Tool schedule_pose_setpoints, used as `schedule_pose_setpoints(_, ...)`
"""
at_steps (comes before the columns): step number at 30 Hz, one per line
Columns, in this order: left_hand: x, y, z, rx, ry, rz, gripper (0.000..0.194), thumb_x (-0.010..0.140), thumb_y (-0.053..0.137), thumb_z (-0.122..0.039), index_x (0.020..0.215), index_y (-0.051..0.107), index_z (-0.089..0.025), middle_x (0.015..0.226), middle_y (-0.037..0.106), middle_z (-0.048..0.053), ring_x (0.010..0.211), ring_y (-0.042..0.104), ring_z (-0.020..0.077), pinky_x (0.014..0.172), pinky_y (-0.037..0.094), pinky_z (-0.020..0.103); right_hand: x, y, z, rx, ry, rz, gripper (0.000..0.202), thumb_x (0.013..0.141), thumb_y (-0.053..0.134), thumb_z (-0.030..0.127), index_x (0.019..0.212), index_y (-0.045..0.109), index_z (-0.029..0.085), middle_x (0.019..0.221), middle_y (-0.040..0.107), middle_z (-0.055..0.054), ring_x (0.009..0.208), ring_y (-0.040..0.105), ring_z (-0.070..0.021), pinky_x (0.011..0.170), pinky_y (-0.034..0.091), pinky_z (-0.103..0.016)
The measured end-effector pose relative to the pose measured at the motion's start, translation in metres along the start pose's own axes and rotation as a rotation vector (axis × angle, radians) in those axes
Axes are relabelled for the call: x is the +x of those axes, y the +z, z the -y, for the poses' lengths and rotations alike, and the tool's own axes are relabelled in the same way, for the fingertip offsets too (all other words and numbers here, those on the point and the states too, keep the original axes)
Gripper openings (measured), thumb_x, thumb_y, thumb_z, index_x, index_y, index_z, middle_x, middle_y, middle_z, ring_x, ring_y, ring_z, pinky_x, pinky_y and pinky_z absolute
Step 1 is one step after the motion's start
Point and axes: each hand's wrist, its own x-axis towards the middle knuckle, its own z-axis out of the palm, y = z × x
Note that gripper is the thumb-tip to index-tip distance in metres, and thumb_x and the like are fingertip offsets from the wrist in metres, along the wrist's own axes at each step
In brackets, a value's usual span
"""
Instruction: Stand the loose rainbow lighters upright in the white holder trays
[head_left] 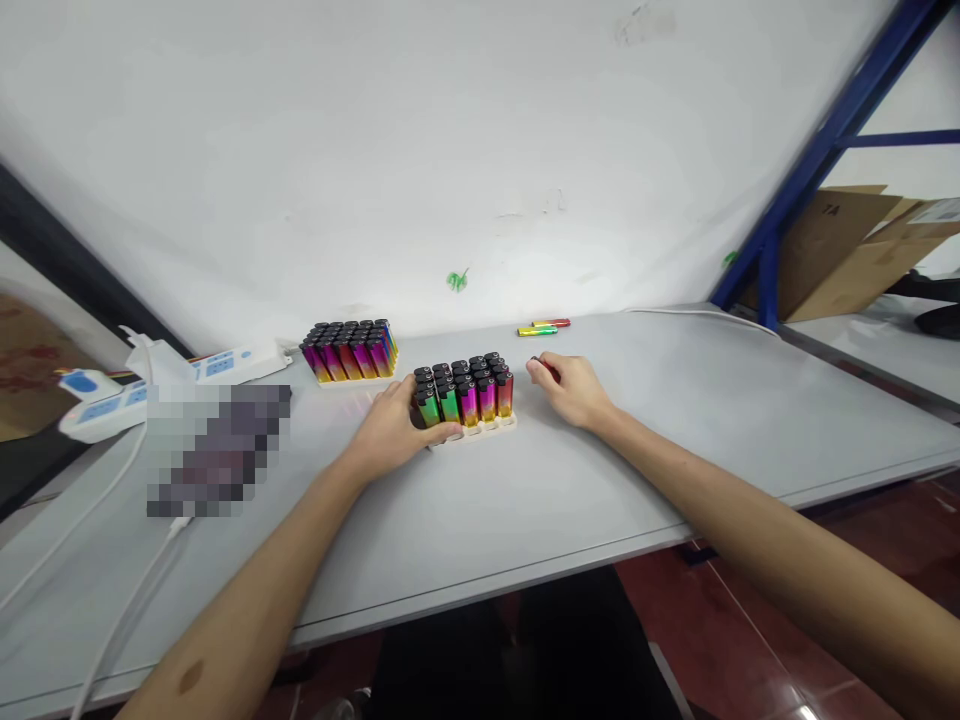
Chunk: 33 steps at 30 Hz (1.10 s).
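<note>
A pale tray (491, 428) holds several rows of upright lighters (469, 400) with black tops and shiny green, purple, red and gold bodies. My left hand (390, 425) grips the tray's left end, thumb along its front edge and fingers behind the left lighters. Just right of the tray, my right hand (574, 388) is closed around a lighter (553, 372); only its dark top and a bit of its dark reddish body show between the fingers. Two loose lighters (541, 331), one green-yellow and one red-yellow, lie flat near the wall.
A second full tray of lighters (351, 352) stands at the back left. Farther left are power strips (232, 362) with white cables and a blurred-out dark object (225, 450). Cardboard boxes (847, 245) sit beyond the blue frame (814, 170) at right. The grey table (465, 520) meets a white wall.
</note>
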Motion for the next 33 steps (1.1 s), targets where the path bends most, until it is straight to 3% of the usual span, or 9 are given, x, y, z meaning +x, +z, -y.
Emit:
schedule_pose_setpoints(11,0.001,0.0,0.002,-0.007,0.018,0.001,0.074,0.067,0.07,-0.069,0.122,0.054,-0.022,0.118,0.063,0.01,0.111,0.058,0.0316,0.093,0.048,0.043,0.0,-0.002,0.0,0.179,0.02,-0.023,0.029,0.087,0.034,0.03,0.059,0.04,0.021,0.058,0.039,0.003,0.058,0.038,-0.0138,0.059,0.029,-0.028)
schedule_pose_setpoints(18,0.0,-0.001,0.0,-0.015,-0.007,0.005,0.075,0.067,0.071,-0.068,0.123,0.053,-0.022,0.118,0.063,0.011,0.111,0.058,0.0324,0.092,0.048,0.043,-0.001,-0.002,0.001,0.198,0.064,-0.037,0.031,0.088,0.036,0.032,0.06,0.042,0.021,0.057,0.039,0.003,0.057,0.04,-0.0142,0.058,0.029,-0.029)
schedule_pose_setpoints(22,0.0,-0.003,-0.002,-0.045,-0.018,0.023,0.076,0.065,0.073,-0.067,0.123,0.053,-0.022,0.119,0.063,0.011,0.112,0.058,0.0329,0.091,0.049,0.044,0.0,-0.001,-0.001,0.307,0.071,-0.066,0.038,0.096,0.028,0.04,0.079,0.056,0.021,0.062,0.043,0.003,0.057,0.043,-0.0141,0.059,0.035,-0.028)
schedule_pose_setpoints(24,0.0,-0.004,-0.003,-0.062,-0.015,0.035,0.075,0.064,0.074,-0.065,0.121,0.054,-0.021,0.118,0.063,0.01,0.112,0.058,0.0327,0.092,0.049,0.044,0.002,-0.004,0.0,0.327,0.102,-0.097,0.032,0.096,0.033,0.043,0.091,0.057,0.021,0.068,0.05,0.003,0.057,0.047,-0.0135,0.059,0.039,-0.028)
schedule_pose_setpoints(26,0.0,-0.004,-0.002,-0.071,-0.014,0.048,0.074,0.064,0.075,-0.065,0.121,0.055,-0.022,0.118,0.063,0.01,0.111,0.058,0.0327,0.093,0.049,0.045,0.002,-0.012,0.006,0.285,0.094,-0.159,0.027,0.094,0.045,0.045,0.095,0.058,0.021,0.075,0.058,0.001,0.064,0.054,-0.0144,0.063,0.043,-0.03)
schedule_pose_setpoints(29,0.001,-0.005,0.002,-0.078,0.017,0.074,0.079,0.063,0.075,-0.066,0.126,0.053,-0.023,0.121,0.061,0.01,0.116,0.056,0.0335,0.095,0.048,0.046,-0.003,-0.028,0.027,0.247,-0.041,-0.261,0.023,0.09,0.056,0.044,0.092,0.063,0.022,0.09,0.066,-0.003,0.081,0.061,-0.0177,0.076,0.048,-0.034)
schedule_pose_setpoints(31,0.002,-0.007,0.005,-0.098,0.061,0.113,0.086,0.06,0.078,-0.065,0.13,0.05,-0.025,0.125,0.059,0.011,0.119,0.054,0.0345,0.098,0.047,0.047,-0.01,-0.035,0.049,0.315,-0.109,-0.217,0.02,0.091,0.058,0.041,0.095,0.065,0.023,0.092,0.068,-0.004,0.078,0.062,-0.0165,0.075,0.05,-0.034)
schedule_pose_setpoints(33,0.002,-0.008,0.008,-0.119,0.101,0.157,0.096,0.056,0.081,-0.063,0.137,0.044,-0.025,0.131,0.057,0.012,0.124,0.051,0.0361,0.101,0.045,0.049,-0.017,-0.036,0.073,0.388,-0.18,-0.083,0.018,0.091,0.061,0.039,0.1,0.064,0.023,0.088,0.068,-0.003,0.074,0.064,-0.016,0.071,0.053,-0.033)
